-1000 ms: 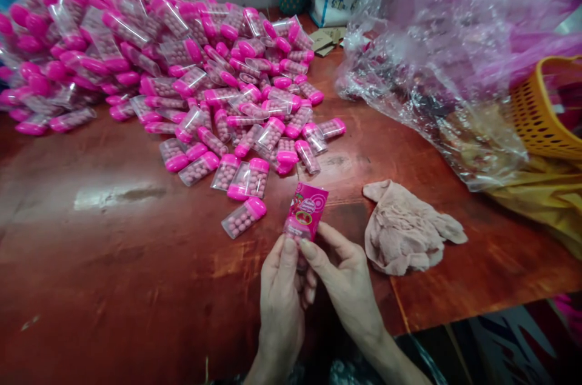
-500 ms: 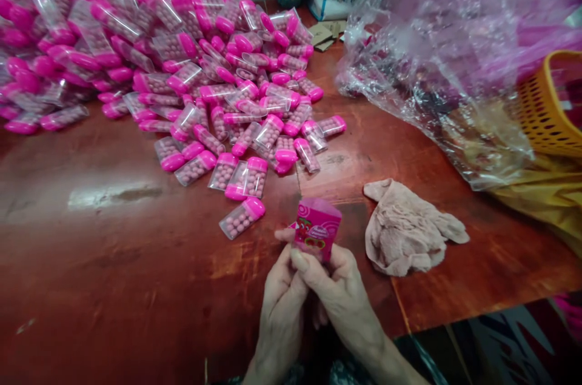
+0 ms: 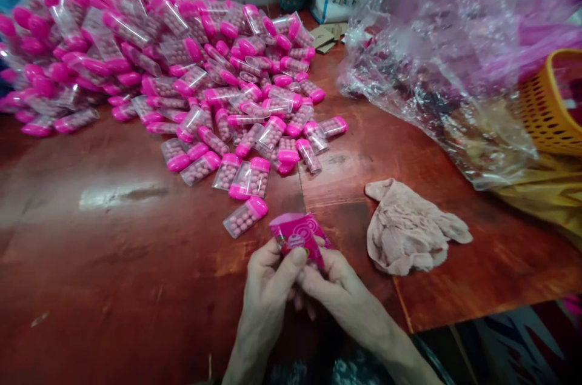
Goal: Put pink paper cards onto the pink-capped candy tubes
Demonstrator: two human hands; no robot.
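Note:
Between my two hands is a pink printed label sleeve (image 3: 293, 236), with pale circles and a small cartoon picture on it. A second pink printed piece shows behind it at the right. My left hand (image 3: 270, 279) pinches the sleeve from the left, thumb pressed on its front. From the right, my right hand (image 3: 330, 279) closes on the lower part; its fingertips are partly hidden. The nearest container beyond my hands is a clear candy box (image 3: 245, 217) with a pink cap and pink balls inside, lying on the table.
A large heap of similar candy boxes (image 3: 182, 70) covers the back left of the wooden table (image 3: 136, 264). At right lie a crumpled beige cloth (image 3: 411, 230), a clear plastic bag (image 3: 418, 63) and a yellow basket (image 3: 545, 109). Cardboard pieces (image 3: 325, 36) lie at the back.
The sleeve has tilted and moved left and slightly down, and a second printed piece now shows behind it. My left thumb has come onto its front; my right thumb has moved lower.

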